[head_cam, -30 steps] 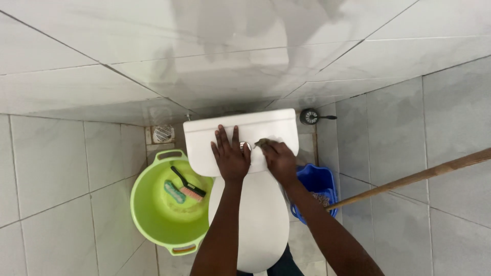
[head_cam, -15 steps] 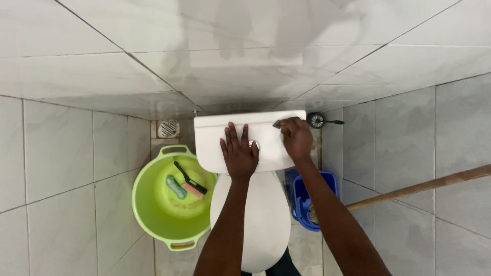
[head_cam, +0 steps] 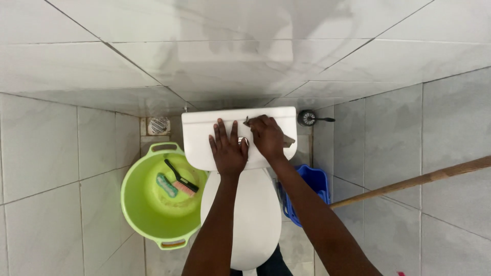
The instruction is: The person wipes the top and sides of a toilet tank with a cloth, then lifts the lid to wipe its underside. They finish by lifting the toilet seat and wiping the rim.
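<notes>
Left hand (head_cam: 228, 148): lies flat, palm down, on the white cistern lid (head_cam: 204, 138), fingers spread and pointing to the far wall — the grip is wide and holds nothing
Right hand (head_cam: 267, 136): just right of the left hand, on the same lid, the grip closed around a small grey cloth or pad (head_cam: 288, 140); only its ends show — one at the far side of the knuckles, one poking out to the right, so I cannot tell just what it is
Cistern lid: a white rectangle against the far tiled wall, in the middle of the view, both hands resting on its right half
Toilet seat cover (head_cam: 255, 214): white, shut, on the near side of the cistern, between the two forearms
Green bucket (head_cam: 138, 204): round, lime green, on the floor to the left of the toilet, touching or nearly touching the bowl
Inside the bucket: a black-handled brush (head_cam: 180, 179) with pinkish bristles and a teal scrubber (head_cam: 166, 185) beside it
Floor drain (head_cam: 159, 125): a round grille in the far left corner, beyond the bucket
Blue container (head_cam: 312, 184): on the floor to the right of the toilet, partly hidden by the right forearm
Toilet brush (head_cam: 308, 118): dark, round-headed, on the floor just right of the cistern
Wooden handle (head_cam: 419, 180): a long pole slanting in from the right edge toward the blue container
</notes>
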